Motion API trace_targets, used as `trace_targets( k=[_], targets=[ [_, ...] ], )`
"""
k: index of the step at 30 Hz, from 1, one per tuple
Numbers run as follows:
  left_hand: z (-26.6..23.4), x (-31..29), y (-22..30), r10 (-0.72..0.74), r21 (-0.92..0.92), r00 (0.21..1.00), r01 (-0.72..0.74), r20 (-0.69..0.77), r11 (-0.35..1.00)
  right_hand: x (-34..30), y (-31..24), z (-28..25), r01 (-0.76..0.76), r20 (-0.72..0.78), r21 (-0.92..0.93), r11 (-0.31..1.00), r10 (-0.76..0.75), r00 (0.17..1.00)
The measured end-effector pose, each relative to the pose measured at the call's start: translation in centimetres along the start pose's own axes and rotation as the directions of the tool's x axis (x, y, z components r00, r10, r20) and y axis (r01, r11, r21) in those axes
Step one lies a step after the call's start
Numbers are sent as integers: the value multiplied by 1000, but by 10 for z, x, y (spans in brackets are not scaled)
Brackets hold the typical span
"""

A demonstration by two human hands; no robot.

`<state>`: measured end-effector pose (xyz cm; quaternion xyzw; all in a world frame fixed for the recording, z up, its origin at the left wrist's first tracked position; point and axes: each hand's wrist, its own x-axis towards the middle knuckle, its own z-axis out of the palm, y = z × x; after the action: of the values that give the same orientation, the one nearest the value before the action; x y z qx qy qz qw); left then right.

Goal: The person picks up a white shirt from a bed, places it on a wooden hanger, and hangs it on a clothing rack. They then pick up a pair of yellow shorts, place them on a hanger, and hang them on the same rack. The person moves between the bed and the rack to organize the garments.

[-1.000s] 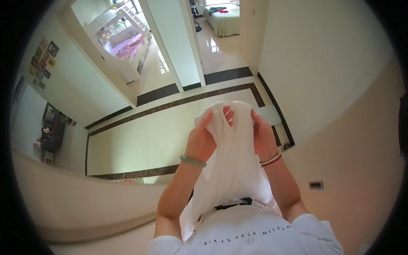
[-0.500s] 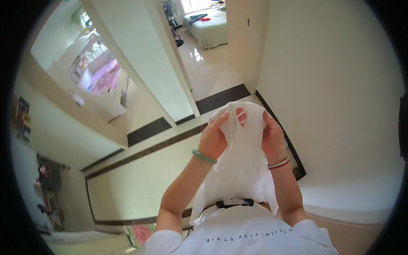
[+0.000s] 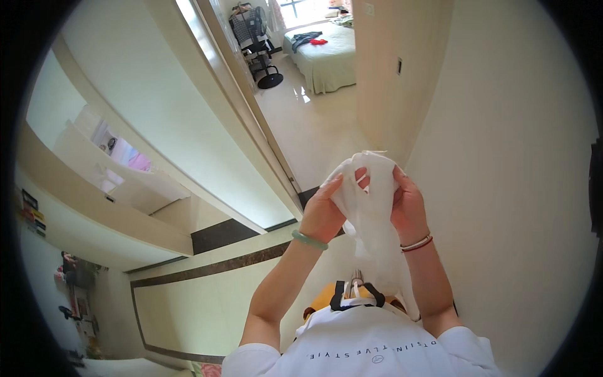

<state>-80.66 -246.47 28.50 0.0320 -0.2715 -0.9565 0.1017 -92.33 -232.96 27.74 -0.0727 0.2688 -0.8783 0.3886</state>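
A thin white garment (image 3: 380, 188) hangs in front of me, stretched between both hands; its exact kind does not show. My left hand (image 3: 323, 212) grips its left side, thumb on top, with a green bangle (image 3: 309, 240) at the wrist. On the opposite side my right hand (image 3: 408, 207) closes round the fabric, and a thin bracelet (image 3: 417, 244) circles that wrist. Through a gap in the upper cloth a few fingertips (image 3: 362, 178) show. The lower part of the garment falls toward my body, and most of my fingers are hidden behind it.
Ahead, a doorway opens on a room with a bed (image 3: 323, 60) and a black-based stand (image 3: 270, 78). A second doorway lies left, beyond a pale wall (image 3: 163, 94). Close on my right rises a plain wall (image 3: 509, 157). The tiled floor (image 3: 207, 301) has a dark border.
The view has shifted forward toward the bed doorway. Both hands keep hold of the garment, whose lower end has swung up and away from my body, uncovering yellow clothing below.
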Motion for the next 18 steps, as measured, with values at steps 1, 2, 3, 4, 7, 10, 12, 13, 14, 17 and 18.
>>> trace_targets(
  k=[1,2,3,4,7,10,12,13,14,17,18],
  targets=[
    [-4,16,15,23,-8,1000,-23,-16,1000,24,0,9,-31,37,14,999,30,999],
    [-9,33,30,53,-20,998,-53,-28,998,51,-2,16,-52,53,3,999,52,997],
    [-15,50,46,72,-12,996,-73,-61,997,79,-3,23,-73,67,-9,997,73,995],
    [-21,68,60,104,-2,992,-104,-78,995,106,-4,28,-92,81,-21,996,94,992],
    [-45,115,86,171,16,978,-171,-122,985,175,2,28,-119,83,-67,991,124,989],
    [-67,178,123,210,59,969,-204,-130,977,265,1,29,-132,120,-81,988,141,983],
    [-83,222,148,223,15,966,-223,-129,975,320,2,32,-138,139,-82,987,149,979],
    [-92,245,161,227,-7,966,-230,-127,973,347,1,34,-132,144,-90,987,144,979],
    [-100,269,175,229,-13,966,-232,-118,973,374,-1,40,-124,152,-98,987,138,979],
    [-123,343,219,226,-27,970,-229,-86,973,458,-6,47,-84,142,-102,991,98,985],
    [-123,368,236,223,-27,972,-226,-74,974,485,-13,50,-71,121,-99,993,82,989]
  ],
)
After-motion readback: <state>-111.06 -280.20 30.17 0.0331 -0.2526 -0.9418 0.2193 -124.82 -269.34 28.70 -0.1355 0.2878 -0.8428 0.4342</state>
